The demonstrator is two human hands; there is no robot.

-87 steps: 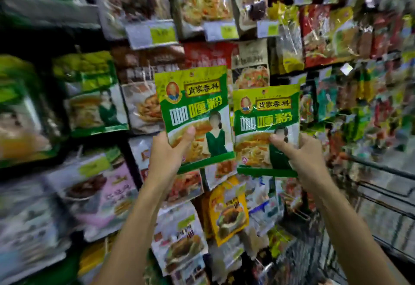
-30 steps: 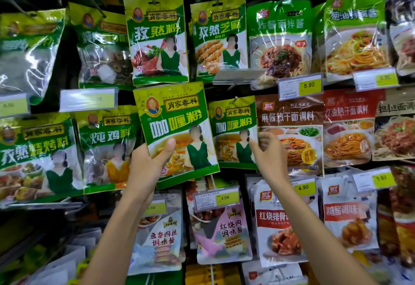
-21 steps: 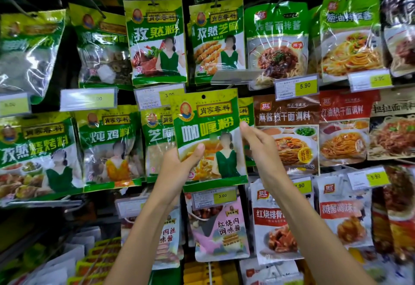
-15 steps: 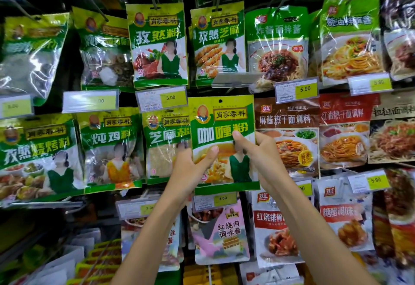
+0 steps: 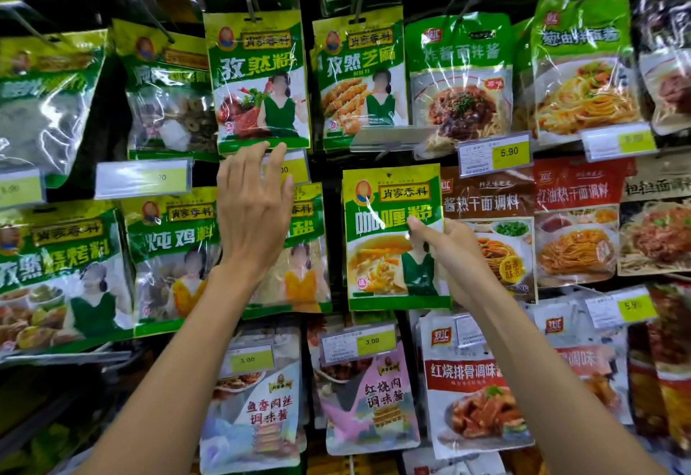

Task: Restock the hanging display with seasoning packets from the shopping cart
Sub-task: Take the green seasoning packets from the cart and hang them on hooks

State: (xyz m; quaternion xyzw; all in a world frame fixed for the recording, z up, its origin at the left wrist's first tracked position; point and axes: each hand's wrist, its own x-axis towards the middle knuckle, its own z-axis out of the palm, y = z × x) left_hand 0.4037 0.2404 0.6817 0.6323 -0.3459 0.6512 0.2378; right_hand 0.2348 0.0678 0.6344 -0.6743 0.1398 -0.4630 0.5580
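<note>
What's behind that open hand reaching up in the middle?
The left hand covers a price tag and part of a green packet. The tag's full price and the packet's full name stay hidden.

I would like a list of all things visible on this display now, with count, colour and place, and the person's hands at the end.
curry powder packet: one, green and yellow, middle row centre, pinched by the right hand.
green seasoning packets: several, green and yellow, upper row and middle row left.
noodle sauce packets: several, green above, brown and red below, right side.
pink sauce packet: one, pink, bottom row centre.
rib seasoning packet: one, white and red, bottom row right.
price tags: many, white with yellow, on the hook ends; some are blurred.
left hand: open, empty, raised before a price tag.
right hand: holds the curry powder packet at its right edge.
</note>
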